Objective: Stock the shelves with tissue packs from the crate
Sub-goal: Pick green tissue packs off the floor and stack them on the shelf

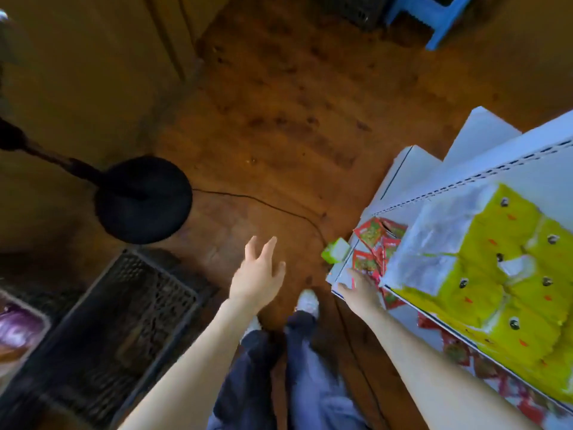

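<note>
Standing in dark trousers (310,367), a person spreads the left hand (259,271) above the wooden floor (279,119), fingers loose, holding nothing. The right hand (359,287) rests flat-fingered, gripping nothing, on the white metal shelf (511,162) beside glossy red sachets (370,237). A black lattice plastic crate (124,305) sits lower left. Crinkly yellow-green tissue packs (502,290) cover the shelf top; a blocky green-and-white pack (336,250) shows just off its corner.
</note>
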